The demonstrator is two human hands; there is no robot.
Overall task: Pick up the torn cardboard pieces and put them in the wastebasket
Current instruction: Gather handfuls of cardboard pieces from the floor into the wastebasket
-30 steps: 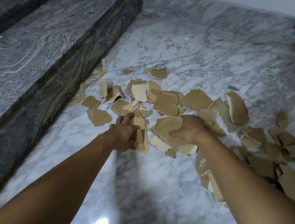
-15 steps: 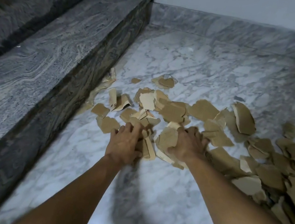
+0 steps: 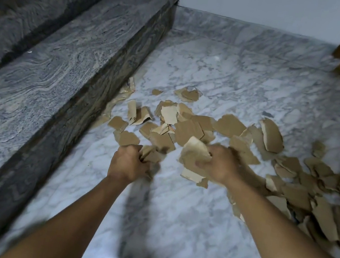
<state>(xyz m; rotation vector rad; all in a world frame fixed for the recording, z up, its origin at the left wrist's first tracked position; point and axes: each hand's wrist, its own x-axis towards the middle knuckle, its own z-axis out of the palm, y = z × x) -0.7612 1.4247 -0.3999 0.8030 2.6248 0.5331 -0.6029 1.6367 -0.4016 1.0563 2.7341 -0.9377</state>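
Gripping small cardboard scraps: left hand, fingers curled round them, near foot of granite step. Right hand, farther from step, fingers curled round larger cardboard wad. Remaining torn cardboard pieces scattered over marble floor, from step foot outward.

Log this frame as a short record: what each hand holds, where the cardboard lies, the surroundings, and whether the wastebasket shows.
left hand: fingers curled round a small bunch of torn pieces, blurred
right hand: grips a larger bunch of pieces
loose cardboard: scattered on the marble floor, mostly ahead and to the right
stone step: runs along the left, a few scraps against its base
wastebasket: not in view
task status: most pieces not yet picked up
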